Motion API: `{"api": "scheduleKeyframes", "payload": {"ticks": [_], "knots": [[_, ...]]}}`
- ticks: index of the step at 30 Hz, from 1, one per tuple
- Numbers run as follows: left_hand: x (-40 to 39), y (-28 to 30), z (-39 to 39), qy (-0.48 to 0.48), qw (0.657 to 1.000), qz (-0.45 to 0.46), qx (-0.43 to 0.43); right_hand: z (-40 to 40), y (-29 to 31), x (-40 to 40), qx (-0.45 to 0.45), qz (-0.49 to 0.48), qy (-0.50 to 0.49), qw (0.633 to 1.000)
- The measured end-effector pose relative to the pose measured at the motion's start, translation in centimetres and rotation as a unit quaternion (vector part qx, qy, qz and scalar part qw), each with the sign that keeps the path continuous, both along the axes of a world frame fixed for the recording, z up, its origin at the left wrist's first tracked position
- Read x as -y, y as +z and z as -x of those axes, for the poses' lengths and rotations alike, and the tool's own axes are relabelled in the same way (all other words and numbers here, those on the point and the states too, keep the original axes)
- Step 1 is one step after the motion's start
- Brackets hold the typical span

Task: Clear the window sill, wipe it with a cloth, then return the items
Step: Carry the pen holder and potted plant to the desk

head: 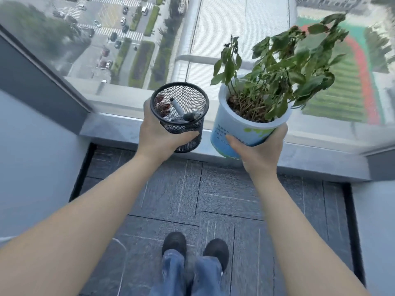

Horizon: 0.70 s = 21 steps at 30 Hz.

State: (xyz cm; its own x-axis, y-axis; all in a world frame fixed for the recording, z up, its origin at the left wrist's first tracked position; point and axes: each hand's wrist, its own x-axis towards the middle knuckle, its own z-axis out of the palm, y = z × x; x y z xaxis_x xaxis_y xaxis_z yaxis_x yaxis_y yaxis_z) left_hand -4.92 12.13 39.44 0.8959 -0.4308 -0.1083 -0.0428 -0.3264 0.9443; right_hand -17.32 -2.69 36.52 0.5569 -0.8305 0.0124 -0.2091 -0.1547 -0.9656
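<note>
My left hand (157,133) grips a black mesh pen holder (180,116) from the left side and below; a marker and a few small items lie inside it. My right hand (259,149) holds a white and blue plant pot (239,127) with a leafy green plant (284,67), thumb on the pot's front. Both things are held in the air just above the grey window sill (111,129), which runs across the view under the glass. No cloth is in view.
Behind the sill a large window pane (128,50) looks far down onto streets and roofs. A dark frame post (38,77) and pale wall close the left side. Dark carpet tiles (192,199) and my two shoes lie below.
</note>
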Motion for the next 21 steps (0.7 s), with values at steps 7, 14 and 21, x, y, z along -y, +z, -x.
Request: {"api": "scheduleKeyframes", "payload": {"ticks": [7, 14, 21], "knots": [[-4.7, 16.2, 2.8, 0.050, 0.997, 0.019, 0.061, 1.4, 16.1, -3.2, 0.038, 0.038, 0.040, 0.998], [-11.8, 25.0, 9.2, 0.147, 0.982, 0.036, 0.111, 4.1, 25.1, -7.9, 0.090, 0.066, 0.148, 0.983], [-23.6, 31.9, 16.9, 0.287, 0.947, 0.032, 0.141, 6.3, 31.8, -18.4, 0.095, 0.067, 0.292, 0.949]]}}
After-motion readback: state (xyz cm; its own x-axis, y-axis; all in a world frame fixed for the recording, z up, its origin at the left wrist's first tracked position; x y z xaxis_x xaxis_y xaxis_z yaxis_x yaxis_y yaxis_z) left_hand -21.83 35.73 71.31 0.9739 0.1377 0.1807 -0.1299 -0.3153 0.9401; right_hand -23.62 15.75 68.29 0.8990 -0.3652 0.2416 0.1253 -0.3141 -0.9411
